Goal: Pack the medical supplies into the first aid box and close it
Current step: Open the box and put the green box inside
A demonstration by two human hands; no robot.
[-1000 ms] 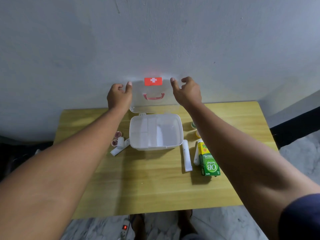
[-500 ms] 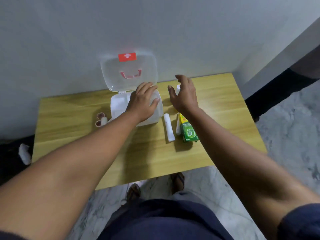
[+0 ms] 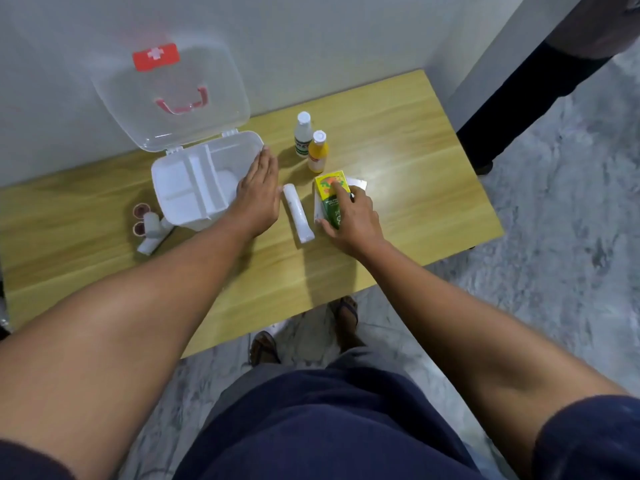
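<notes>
White first aid box lid-up on table; bottles, green carton, roll alongside.

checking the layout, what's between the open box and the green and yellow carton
In the head view, a white roll lies on the table between the box and the carton.

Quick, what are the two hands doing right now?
Left hand: open, flat on the first aid box rim.
Right hand: closing on the green carton, not lifted.

Wooden table, grey marble floor
</notes>
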